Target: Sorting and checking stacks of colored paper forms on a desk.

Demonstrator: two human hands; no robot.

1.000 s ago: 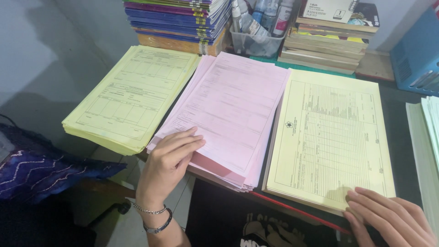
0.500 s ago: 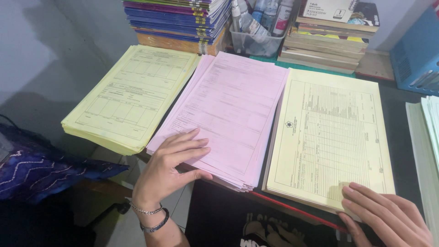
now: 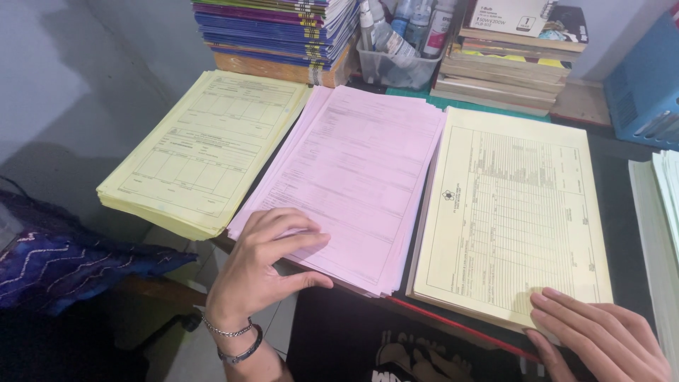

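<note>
Three stacks of printed forms lie side by side on a dark table. My left hand (image 3: 263, 263) rests on the near left corner of the middle pink stack (image 3: 361, 170), fingers on top and thumb curled under the edge. My right hand (image 3: 598, 336) lies flat on the near right corner of the pale yellow stack (image 3: 509, 205), fingertips touching the top sheet. A second yellow stack (image 3: 205, 145) sits to the left, untouched. The left wrist wears two bracelets.
Behind the forms stand a pile of coloured books (image 3: 276, 32), a clear tub of bottles (image 3: 399, 49) and a stack of old books (image 3: 509, 67). A blue box (image 3: 647, 85) and more paper (image 3: 658, 212) sit at right. Blue patterned cloth (image 3: 64, 262) lies at left.
My left hand slid back toward the pink stack's near corner and its thumb hooked under the edge. My right hand shifted slightly on the yellow stack's corner.
</note>
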